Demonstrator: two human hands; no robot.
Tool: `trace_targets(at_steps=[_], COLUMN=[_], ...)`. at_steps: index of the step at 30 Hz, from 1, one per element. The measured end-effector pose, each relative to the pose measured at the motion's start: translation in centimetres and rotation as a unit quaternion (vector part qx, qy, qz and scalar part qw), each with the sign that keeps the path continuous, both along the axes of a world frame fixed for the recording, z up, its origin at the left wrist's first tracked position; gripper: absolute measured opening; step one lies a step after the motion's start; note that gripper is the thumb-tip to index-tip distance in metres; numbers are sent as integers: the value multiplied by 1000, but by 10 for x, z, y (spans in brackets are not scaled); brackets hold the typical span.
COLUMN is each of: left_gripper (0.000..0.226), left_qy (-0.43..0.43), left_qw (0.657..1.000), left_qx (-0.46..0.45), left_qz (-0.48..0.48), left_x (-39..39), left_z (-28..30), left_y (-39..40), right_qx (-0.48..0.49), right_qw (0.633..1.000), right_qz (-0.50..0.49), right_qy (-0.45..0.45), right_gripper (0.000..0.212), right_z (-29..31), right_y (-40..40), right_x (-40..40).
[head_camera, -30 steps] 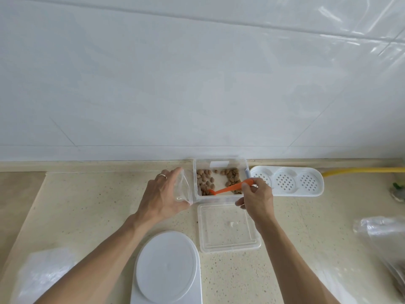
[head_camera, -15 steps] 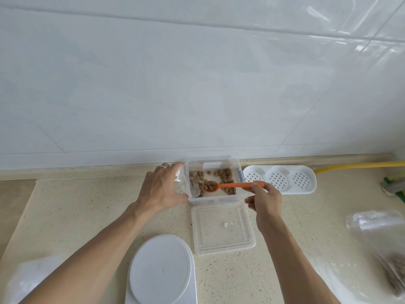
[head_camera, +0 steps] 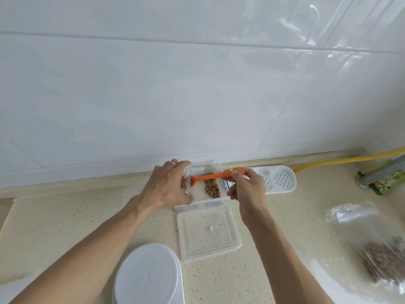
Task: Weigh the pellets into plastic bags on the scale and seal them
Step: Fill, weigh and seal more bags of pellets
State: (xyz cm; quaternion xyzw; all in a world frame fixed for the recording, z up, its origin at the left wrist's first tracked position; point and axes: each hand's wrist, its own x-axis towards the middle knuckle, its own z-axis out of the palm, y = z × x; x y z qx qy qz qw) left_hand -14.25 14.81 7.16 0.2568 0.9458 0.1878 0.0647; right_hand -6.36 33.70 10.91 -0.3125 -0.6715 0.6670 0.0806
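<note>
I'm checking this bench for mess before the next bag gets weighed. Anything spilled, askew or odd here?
No pellets lie loose on the counter. One oddity: the small bag is being filled by the orange spoon over the pellet container, in the left hand, while the scale sits bare.

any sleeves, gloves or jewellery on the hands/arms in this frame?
Both forearms are bare right down to the frame edge: no sleeves, no gloves, no watch or wristband in view. The left hand wears one plain metal band ring on a finger. The right hand shows no ring or other item on the side visible here.
</note>
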Motion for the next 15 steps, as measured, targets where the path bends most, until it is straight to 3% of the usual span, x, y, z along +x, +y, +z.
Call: trace_targets(at_steps=[4,7,15], left_gripper=[97,95,93], left_qy=[-70,-110,-78], left_qw=[990,976,976], left_qx=[122,187,184], left_qz=[4,24,91], left_x=[5,7,5], left_z=[6,0,-5], left_y=[2,0,-4], right_qx=[-55,-40,118], right_qw=[998,996,978], right_qz=[18,60,132], right_qy=[14,50,111], right_gripper=[7,6,11], right_z=[8,16,36], right_y=[-5,-6,-12], right_x=[1,4,3])
